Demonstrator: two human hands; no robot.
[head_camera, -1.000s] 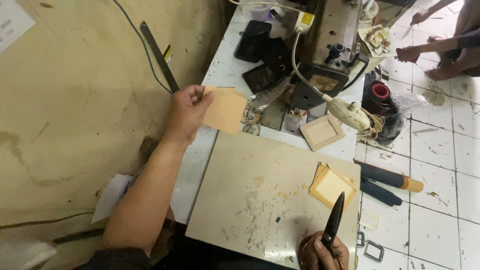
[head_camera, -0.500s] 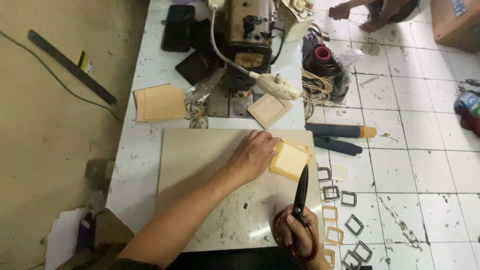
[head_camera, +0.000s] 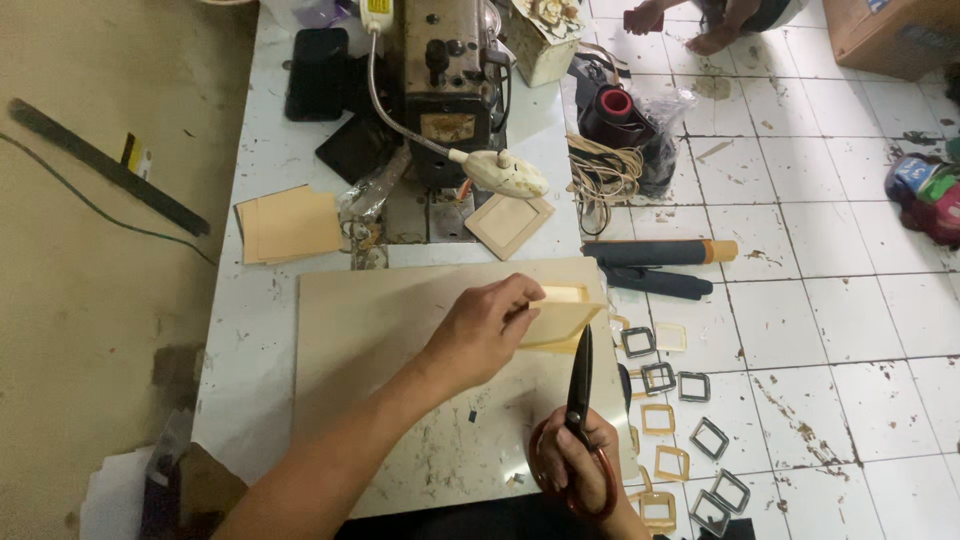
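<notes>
My left hand pinches a tan square piece and lifts it off a small stack of like pieces at the right side of a beige work board. My right hand grips the red handles of black scissors, blades closed and pointing up toward the lifted piece, just below it. A second stack of tan squares lies on the white table at the left. Another framed square rests near the sewing machine.
A sewing machine with a gooseneck lamp stands at the table's back. Several square frames lie on the tiled floor at right, beside a dark rolled tool. Another person's feet show at the top.
My left hand left the tan stack at the left, crossed the board to the right-hand stack, and now lifts its top piece. The scissors stay upright in my right hand.
</notes>
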